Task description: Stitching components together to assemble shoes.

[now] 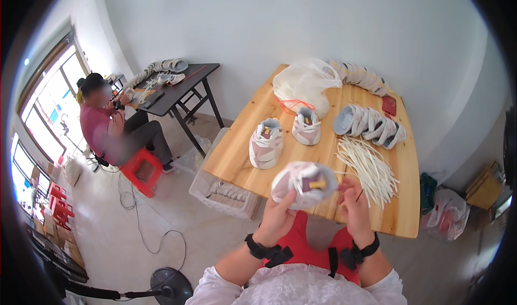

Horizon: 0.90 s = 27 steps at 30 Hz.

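Note:
My left hand (278,214) grips a pale pink-and-white shoe upper (296,184) by its toe end, above the table's front edge. White lacing crosses its front, and a yellow patch shows at its tongue. Just right of the shoe's opening, my right hand (353,200) is closed with its fingertips together. A white shoelace (344,172) runs from the upper to these fingers. Something thin and dark (360,195) sticks out beside them, too small to name. Two more laced uppers, one nearer (266,146) and one farther (306,127), stand on the wooden table (237,154).
Loose white laces (371,170) lie at the right, below a row of uppers (371,126). Behind are a clear plastic bag (304,81) and another upper row (360,76). A white crate (226,197) stands under the table's left. A seated person (105,122) works at a black table (199,73).

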Available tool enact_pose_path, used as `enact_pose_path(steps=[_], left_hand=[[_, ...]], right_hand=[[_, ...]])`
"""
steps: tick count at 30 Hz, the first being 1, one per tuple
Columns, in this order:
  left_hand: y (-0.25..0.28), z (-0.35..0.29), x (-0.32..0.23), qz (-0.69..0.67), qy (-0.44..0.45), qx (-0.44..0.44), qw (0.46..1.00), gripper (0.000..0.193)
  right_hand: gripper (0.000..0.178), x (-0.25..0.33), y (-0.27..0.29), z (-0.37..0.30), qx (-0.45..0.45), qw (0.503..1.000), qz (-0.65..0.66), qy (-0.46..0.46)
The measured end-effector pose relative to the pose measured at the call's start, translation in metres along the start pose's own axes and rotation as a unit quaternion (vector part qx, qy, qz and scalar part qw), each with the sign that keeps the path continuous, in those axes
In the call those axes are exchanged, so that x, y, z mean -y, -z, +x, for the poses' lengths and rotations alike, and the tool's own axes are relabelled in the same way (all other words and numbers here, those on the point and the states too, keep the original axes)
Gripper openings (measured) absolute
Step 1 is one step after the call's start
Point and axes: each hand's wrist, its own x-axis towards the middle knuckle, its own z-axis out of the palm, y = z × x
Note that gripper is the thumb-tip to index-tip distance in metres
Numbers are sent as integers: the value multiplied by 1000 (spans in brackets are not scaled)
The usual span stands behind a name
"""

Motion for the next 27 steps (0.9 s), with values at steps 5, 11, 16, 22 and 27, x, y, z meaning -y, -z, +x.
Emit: enact_pose_path(steps=[5, 11, 16, 22, 27], left_hand=[[-1, 15, 11, -38, -61, -11, 997, 50], [1, 50, -36, -53, -82, -4, 995, 49], [13, 60, -69, 87, -120, -53, 988, 42], [-21, -12, -174, 189, -250, 72, 947, 37], [-69, -69, -239, 177, -304, 375, 858, 37]], right_hand=[[42, 13, -34, 31, 65, 996, -45, -38], [37, 48, -73, 106, 130, 982, -25, -134], [35, 44, -91, 193, 113, 990, -83, -23], [37, 22, -100, 255, 123, 960, -252, 9], [48, -7, -121, 256, 211, 905, -368, -17]])
